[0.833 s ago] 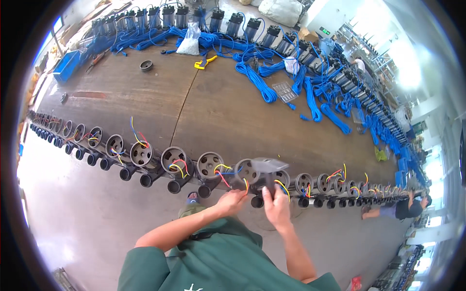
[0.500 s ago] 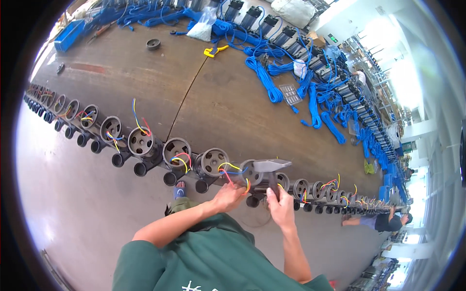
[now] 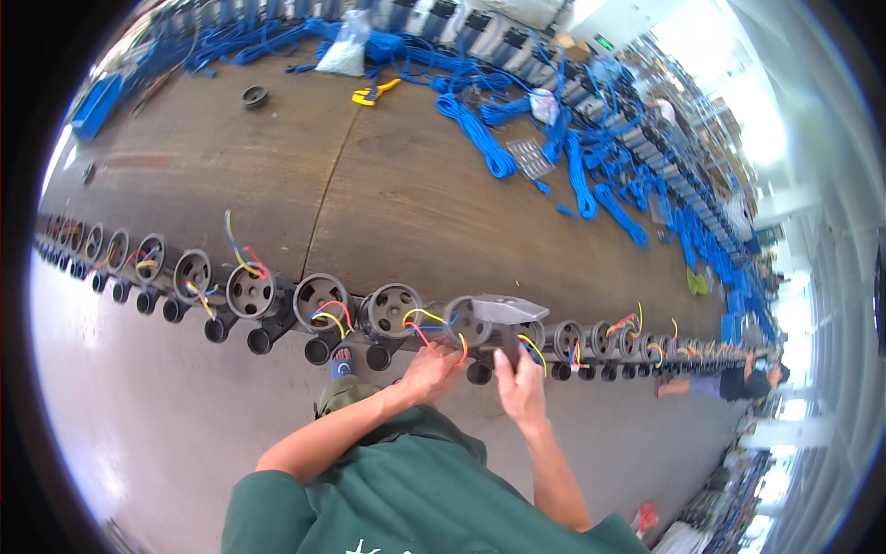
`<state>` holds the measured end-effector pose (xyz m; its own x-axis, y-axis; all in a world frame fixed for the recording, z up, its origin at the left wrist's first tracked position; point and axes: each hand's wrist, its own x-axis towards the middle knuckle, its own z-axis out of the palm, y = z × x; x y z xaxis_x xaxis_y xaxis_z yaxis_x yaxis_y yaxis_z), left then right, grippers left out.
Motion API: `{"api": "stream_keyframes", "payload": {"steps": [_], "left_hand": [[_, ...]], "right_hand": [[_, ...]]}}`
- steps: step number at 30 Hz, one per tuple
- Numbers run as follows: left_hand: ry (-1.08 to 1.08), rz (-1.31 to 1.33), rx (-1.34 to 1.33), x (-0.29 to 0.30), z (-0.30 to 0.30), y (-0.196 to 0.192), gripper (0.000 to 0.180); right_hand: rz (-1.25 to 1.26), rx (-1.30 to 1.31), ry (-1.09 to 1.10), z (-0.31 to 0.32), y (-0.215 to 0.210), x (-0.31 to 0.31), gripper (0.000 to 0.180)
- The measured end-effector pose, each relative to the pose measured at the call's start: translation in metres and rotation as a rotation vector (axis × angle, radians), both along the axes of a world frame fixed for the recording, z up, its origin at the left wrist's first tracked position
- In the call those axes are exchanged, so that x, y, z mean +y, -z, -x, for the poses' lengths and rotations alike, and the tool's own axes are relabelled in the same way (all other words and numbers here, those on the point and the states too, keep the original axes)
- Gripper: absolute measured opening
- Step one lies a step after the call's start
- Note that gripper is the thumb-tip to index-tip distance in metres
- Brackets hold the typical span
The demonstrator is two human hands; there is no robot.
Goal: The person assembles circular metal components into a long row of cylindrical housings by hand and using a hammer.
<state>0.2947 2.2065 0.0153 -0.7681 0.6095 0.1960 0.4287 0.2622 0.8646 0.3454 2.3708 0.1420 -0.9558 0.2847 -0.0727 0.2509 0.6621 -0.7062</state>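
Note:
My right hand is closed round the handle of a hammer, its metal head raised over a round dark metal housing at the table's near edge. Red, yellow and blue wires come out around that housing. Close to its lower side, my left hand has its fingers pinched at the coloured wires; the fingertips are partly hidden, and the wires seem to be in them. To the left stands another open housing, with slots in its floor and a short side pipe pointing toward me.
Similar housings line the near edge of the brown table both ways. Farther back lie a yellow-handled tool, a dark ring, blue cable bundles and rows of motors. Another person works at far right.
The whole view has shifted, so the table's things sit farther left. The hammer head is slightly left of where it was, and both hands keep nearly the same place and hold.

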Motion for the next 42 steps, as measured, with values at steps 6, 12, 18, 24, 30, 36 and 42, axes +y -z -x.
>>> {"api": "stream_keyframes", "payload": {"steps": [6, 12, 18, 24, 30, 36, 42], "left_hand": [[-0.057, -0.105, -0.047, 0.01, -0.006, 0.021, 0.03], [0.085, 0.135, -0.466, 0.04, -0.053, 0.011, 0.048], [-0.038, 0.07, -0.233, 0.107, -0.029, -0.075, 0.059], [0.026, 0.118, -0.182, 0.117, -0.022, -0.051, 0.027], [0.158, 0.084, 0.21, 0.09, -0.024, -0.007, 0.046], [0.097, 0.093, 0.323, 0.087, -0.029, 0.002, 0.046], [0.05, -0.051, 0.397, 0.094, -0.027, 0.007, 0.046]], "right_hand": [[-0.011, -0.033, -0.011, -0.01, 0.026, 0.006, 0.031], [0.034, 0.047, 0.187, -0.042, -0.035, 0.035, 0.029], [0.228, 0.026, 0.418, -0.07, -0.017, 0.073, 0.033], [0.266, 0.011, 0.383, -0.068, -0.023, 0.078, 0.031], [-0.277, -0.161, 0.122, -0.052, 0.03, 0.09, 0.03], [-0.078, -0.122, 0.184, -0.045, -0.012, 0.091, 0.036], [-0.207, 0.009, 0.128, -0.052, 0.031, 0.082, 0.032]]}}
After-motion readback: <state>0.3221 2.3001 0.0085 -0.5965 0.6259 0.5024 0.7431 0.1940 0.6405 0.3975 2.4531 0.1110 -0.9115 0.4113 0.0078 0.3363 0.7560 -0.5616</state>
